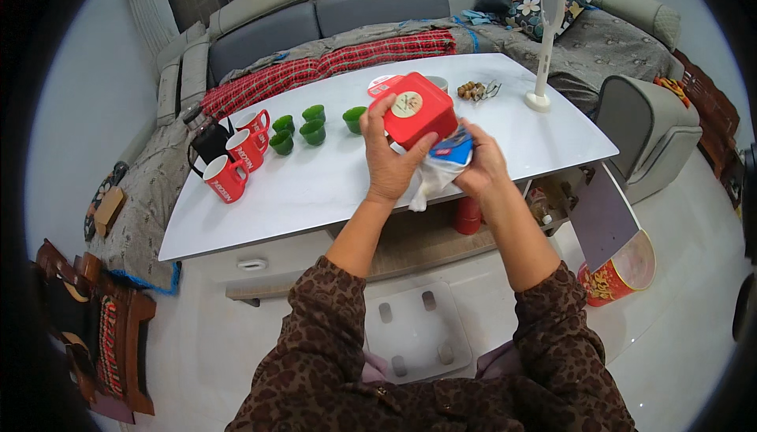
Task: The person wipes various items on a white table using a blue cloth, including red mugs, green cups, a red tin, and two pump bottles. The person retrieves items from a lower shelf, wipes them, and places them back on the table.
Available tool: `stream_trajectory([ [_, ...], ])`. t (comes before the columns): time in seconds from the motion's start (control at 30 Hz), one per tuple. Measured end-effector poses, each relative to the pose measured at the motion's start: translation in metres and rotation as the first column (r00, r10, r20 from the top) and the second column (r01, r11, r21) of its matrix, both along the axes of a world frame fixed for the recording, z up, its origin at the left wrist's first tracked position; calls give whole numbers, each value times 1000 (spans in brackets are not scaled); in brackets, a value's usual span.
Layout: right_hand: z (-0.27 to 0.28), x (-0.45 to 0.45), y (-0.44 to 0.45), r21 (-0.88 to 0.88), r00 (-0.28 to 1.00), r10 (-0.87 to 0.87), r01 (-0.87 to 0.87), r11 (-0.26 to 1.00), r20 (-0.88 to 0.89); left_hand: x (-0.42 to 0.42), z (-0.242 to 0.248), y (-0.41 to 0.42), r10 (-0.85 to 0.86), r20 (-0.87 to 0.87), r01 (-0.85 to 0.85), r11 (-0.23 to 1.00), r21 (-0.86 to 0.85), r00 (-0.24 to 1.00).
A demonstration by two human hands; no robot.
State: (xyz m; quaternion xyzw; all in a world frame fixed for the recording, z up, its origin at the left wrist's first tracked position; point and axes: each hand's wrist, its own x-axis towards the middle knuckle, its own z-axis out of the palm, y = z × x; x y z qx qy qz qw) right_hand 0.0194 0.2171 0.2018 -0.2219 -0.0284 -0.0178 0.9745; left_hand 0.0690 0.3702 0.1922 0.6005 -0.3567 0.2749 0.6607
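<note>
A red box [426,113] with a round cream label is tilted above the front of the white coffee table. My left hand [387,163] grips its left and near sides, thumb across the lower edge. Against the underside of the box my right hand [484,166] clasps a blue-and-white plastic packet [454,151], whose crumpled white end hangs over the table's edge. Whether the packet is joined to the box cannot be seen. Just beyond the box, a round red-and-white lid or card [381,84] and a pale cup [437,82] are partly hidden.
On the white tabletop [331,186] stand several green cups [312,131], red Nescafé mugs [225,179], a black flask [208,136], brown round beads or nuts [471,91] and a white stand [537,101]. An open cabinet door [606,219] juts out by a red bin [618,272].
</note>
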Motion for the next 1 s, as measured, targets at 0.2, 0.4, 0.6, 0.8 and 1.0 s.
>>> stream_trajectory([
  [0.2,42,-25,-23,-359,626,-619,780,513,475,-4,2,14,303,272,-371,894,251,913],
  [0.4,28,-29,19,-266,335,-3,743,-614,942,-26,-16,-21,112,341,-213,937,277,934],
  [0.6,22,-19,-43,-814,734,-356,486,-319,578,-50,-23,-33,-38,218,-41,936,349,975],
  [0.8,15,-25,-9,-446,450,-137,708,-548,883,-36,-22,-47,90,214,-145,955,259,973],
  [1.0,11,-28,-69,-551,486,-268,665,-504,832,-42,-17,-76,47,170,-86,970,229,984],
])
